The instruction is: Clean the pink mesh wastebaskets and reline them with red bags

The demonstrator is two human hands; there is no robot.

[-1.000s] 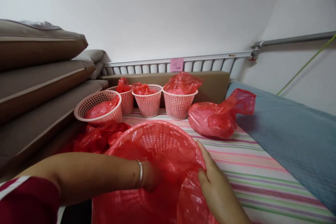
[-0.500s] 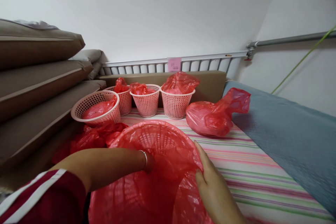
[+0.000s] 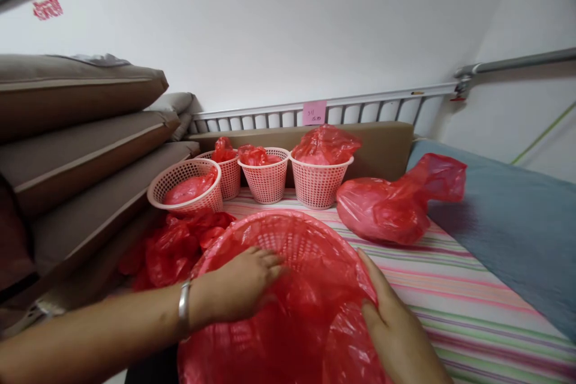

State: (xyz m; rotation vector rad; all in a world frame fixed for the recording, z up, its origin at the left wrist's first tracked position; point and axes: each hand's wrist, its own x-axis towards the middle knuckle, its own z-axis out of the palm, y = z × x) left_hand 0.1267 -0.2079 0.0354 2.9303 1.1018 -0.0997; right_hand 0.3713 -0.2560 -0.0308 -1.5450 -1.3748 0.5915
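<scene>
A large basket (image 3: 292,222) lined with a red plastic bag (image 3: 310,300) fills the lower middle of the view. My right hand (image 3: 391,318) grips its right rim, thumb inside on the bag and fingers outside. Over the left part of the opening is my left hand (image 3: 245,282), with a silver bracelet at the wrist; its fingers are slightly bent and blurred, and nothing shows in them. Crumpled red bags (image 3: 173,246) lie just left of the basket.
Small pink baskets holding red bags stand behind, one at the left (image 3: 186,186), another at the right (image 3: 319,183). A knotted red bag (image 3: 387,210) rests on the striped cloth (image 3: 454,288). Grey cushions (image 3: 90,150) are stacked left; a radiator (image 3: 360,113) lines the wall.
My left hand has come up out of the lined basket and now shows above its opening. My right hand still holds the rim. The view has shifted left.
</scene>
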